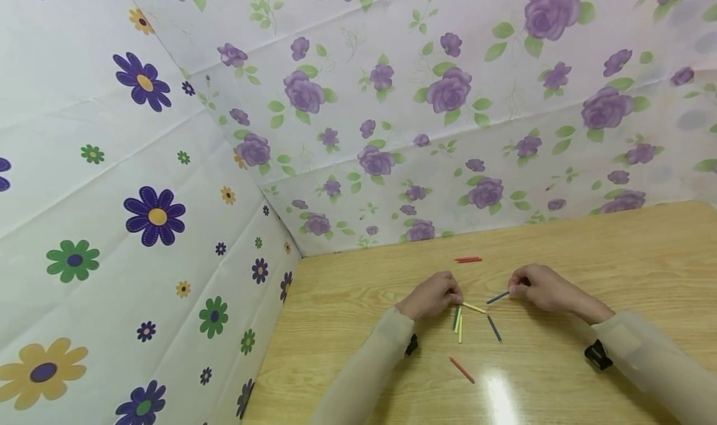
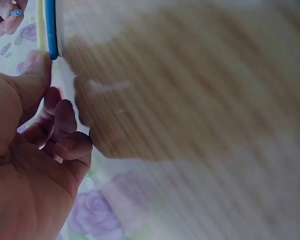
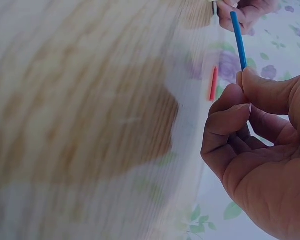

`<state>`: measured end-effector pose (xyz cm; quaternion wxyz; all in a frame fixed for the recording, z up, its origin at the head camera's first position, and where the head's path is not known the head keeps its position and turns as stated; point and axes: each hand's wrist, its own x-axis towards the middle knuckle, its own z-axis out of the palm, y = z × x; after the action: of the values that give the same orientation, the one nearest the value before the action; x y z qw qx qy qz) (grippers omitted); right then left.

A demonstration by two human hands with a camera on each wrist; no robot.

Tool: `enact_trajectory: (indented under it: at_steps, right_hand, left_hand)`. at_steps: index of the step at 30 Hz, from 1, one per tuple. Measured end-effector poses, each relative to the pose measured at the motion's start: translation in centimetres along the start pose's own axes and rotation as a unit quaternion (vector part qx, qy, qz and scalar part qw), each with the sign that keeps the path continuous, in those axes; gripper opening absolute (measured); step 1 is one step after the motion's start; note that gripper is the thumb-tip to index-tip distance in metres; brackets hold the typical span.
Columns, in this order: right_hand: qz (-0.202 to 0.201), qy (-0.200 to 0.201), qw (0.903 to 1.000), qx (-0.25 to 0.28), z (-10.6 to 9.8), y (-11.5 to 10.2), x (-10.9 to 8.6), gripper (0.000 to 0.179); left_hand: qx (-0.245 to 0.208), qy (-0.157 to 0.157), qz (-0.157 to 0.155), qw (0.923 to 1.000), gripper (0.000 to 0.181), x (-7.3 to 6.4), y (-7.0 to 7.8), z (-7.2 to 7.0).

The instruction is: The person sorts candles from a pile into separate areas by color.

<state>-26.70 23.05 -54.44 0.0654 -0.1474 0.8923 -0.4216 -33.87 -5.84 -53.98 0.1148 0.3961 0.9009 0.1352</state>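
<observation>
My left hand point(image 1: 434, 295) pinches one end of a yellow crayon point(image 1: 474, 308) between thumb and fingertips, low over the wooden table point(image 1: 336, 325). My right hand point(image 1: 542, 286) pinches a blue crayon point(image 3: 238, 37) by its end. That crayon's free end points left, towards the far end of the yellow one. Just below, a second blue crayon point(image 1: 494, 328) lies slanted on the table. Under my left fingertips, a green crayon point(image 1: 455, 319) and yellow crayons point(image 1: 461, 330) lie close together, pointing towards me.
Behind the hands lie red crayons point(image 1: 468, 259), side by side. Another red crayon point(image 1: 462, 370) lies slanted nearer to me. A flowered white cloth point(image 1: 381, 195) hangs along the table's back edge, and a second one point(image 1: 185, 275) along its left side.
</observation>
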Motion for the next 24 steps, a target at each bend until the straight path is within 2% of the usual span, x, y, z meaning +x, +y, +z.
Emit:
enact_trajectory:
  at_steps: [7,10,17,24]
  right_hand:
    - [-0.005,0.006,0.9999,-0.013,-0.2,-0.2,0.1,0.013]
    - [-0.009,0.006,0.9998,-0.014,-0.2,-0.2,0.1,0.013]
    - [-0.007,0.002,1.0000,-0.005,0.1,0.0,0.1,0.013]
    - [-0.008,0.004,0.9999,-0.014,0.1,0.2,0.0,0.013]
  left_hand:
    - [0.037,-0.004,0.023,0.9990,0.021,0.1,-0.1,-0.2]
    - [0.044,-0.003,0.020,0.9988,0.020,0.0,0.0,-0.4]
    - [0.033,0.005,0.012,0.9994,0.018,-0.6,0.2,-0.4]
    - [0.029,0.014,0.043,0.9986,0.014,-1.7,1.2,-1.6]
